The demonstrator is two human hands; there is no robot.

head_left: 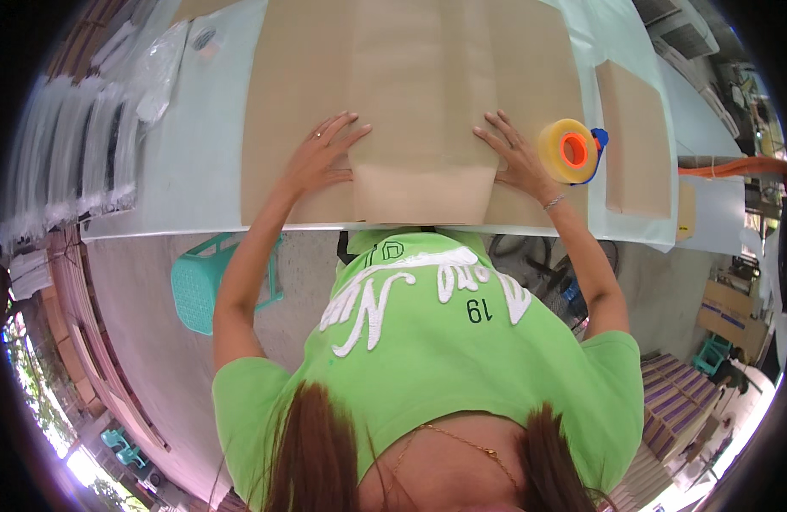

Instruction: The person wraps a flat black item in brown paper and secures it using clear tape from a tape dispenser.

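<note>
A wide brown sheet of paper or card point(295, 64) lies flat on the table. Along its middle runs a narrower brown paper strip point(421, 94), whose near end shows a lighter folded-looking flap point(423, 194). My left hand point(322, 160) rests with fingers spread at the strip's left edge, thumb by the flap. Opposite it, my right hand point(521, 162) lies with fingers apart at the right edge. Neither hand grips anything. Just right of my right hand is a roll of clear yellowish tape point(549, 154) with an orange core and a blue part.
A flat brown cardboard piece point(636, 141) lies at the table's right. Clear plastic-wrapped bundles point(78, 149) line the far left. Pale sheeting point(210, 136) covers the table. A teal stool point(197, 286) stands below the near edge, on the left.
</note>
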